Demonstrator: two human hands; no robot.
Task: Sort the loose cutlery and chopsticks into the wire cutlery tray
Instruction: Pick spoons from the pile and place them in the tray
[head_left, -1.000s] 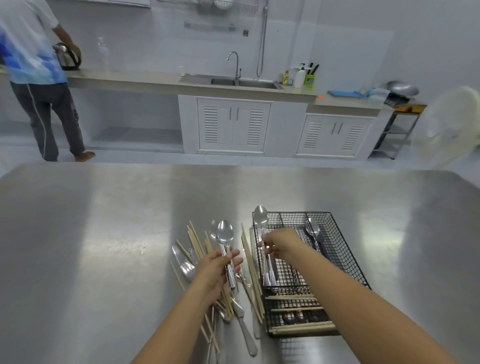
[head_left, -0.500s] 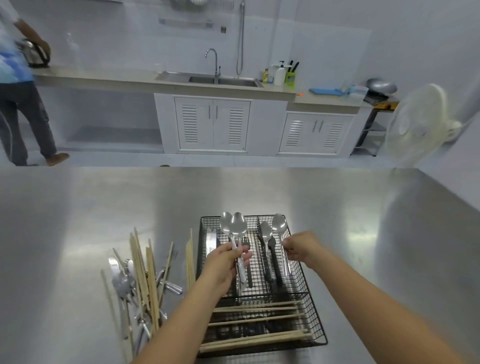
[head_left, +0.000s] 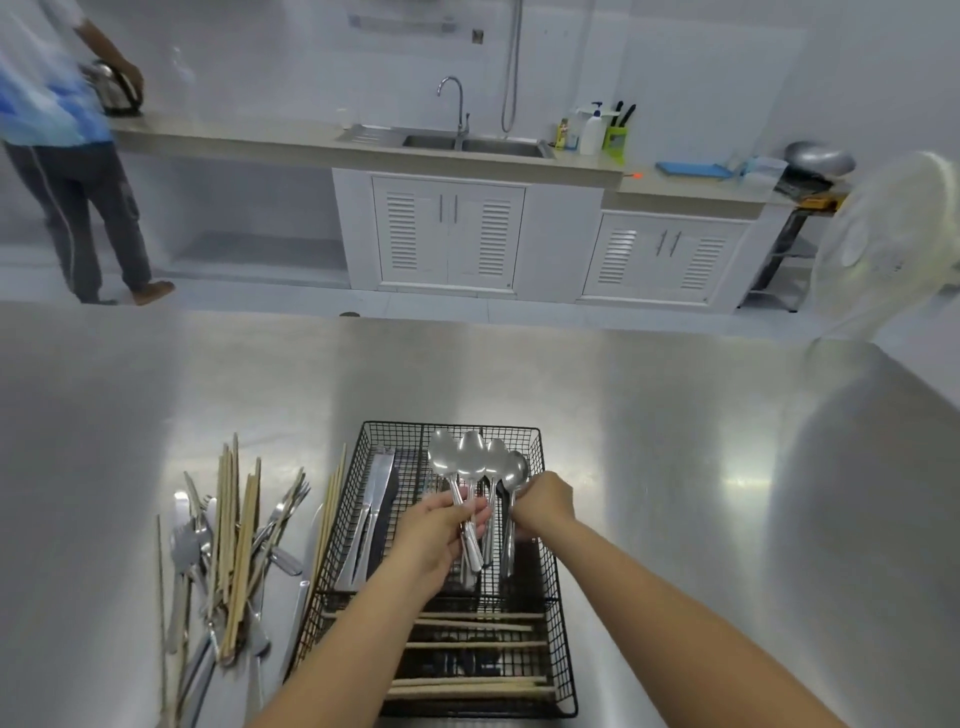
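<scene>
The black wire cutlery tray (head_left: 556, 587) stands on the steel table in front of me. My left hand (head_left: 434, 532) grips the handles of two spoons (head_left: 457, 460) over the tray's middle. Just to its right, my right hand (head_left: 543, 501) holds the handle of another spoon (head_left: 514, 475) over the right compartment. Knives (head_left: 376, 499) lie in the tray's left compartment. Chopsticks (head_left: 467, 688) lie crosswise in its near section. A loose pile of chopsticks, forks and spoons (head_left: 228, 545) lies on the table to the tray's left.
The steel table (head_left: 675, 467) stretches far and right. Beyond it are a counter with a sink (head_left: 467, 143), white cabinets, a white fan (head_left: 883, 244) at the right, and a person (head_left: 62, 156) standing at the far left by a kettle.
Both hands have come closer together over the tray's right half; the left hand's spoons moved right, toward the spoon in the right hand. The view shifted slightly.
</scene>
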